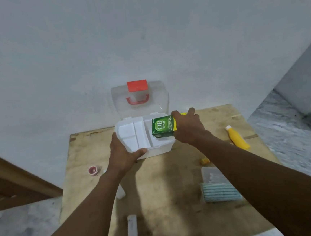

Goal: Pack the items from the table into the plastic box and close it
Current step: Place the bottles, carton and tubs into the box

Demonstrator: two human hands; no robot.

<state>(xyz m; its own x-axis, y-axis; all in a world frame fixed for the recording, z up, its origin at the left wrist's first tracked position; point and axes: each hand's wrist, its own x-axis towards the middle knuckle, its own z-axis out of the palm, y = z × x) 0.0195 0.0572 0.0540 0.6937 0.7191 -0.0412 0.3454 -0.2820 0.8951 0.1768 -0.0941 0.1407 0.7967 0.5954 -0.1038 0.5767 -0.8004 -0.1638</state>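
Observation:
A white plastic box [159,150] stands at the far side of the wooden table [156,183], its clear lid [157,100] with a red latch and handle tilted back against the wall. A white divided tray [131,133] sits in the box's top. My left hand [123,154] grips the box's front left corner. My right hand [188,128] holds a green and yellow medicine carton [162,127] over the right side of the box.
On the table lie a yellow bottle [237,138] at the right, a small yellow item [204,161], a clear packet [212,175], a blue striped cloth [220,193], a small red cup [93,170] at the left and a grey strip [132,232] near the front.

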